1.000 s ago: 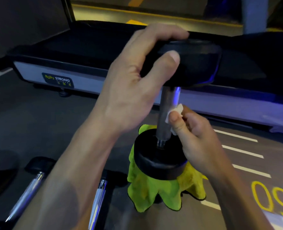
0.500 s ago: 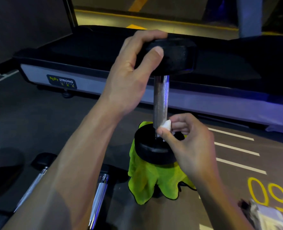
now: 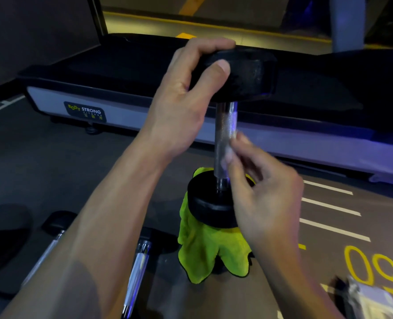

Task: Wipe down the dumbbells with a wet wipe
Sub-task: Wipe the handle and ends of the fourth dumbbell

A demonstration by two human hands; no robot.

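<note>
An upright dumbbell [image 3: 225, 139] stands on a cloth [image 3: 204, 252] on the floor [image 3: 52, 162], a treadmill [image 3: 306, 139] behind it, two more dumbbells [image 3: 135, 275] lying to its left.

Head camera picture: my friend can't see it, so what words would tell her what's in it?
A left hand grips the top of an upright dumbbell while the right hand, blurred, holds a wet wipe against its metal handle. The dumbbell stands on something draped in a green cloth on a gym floor.
</note>
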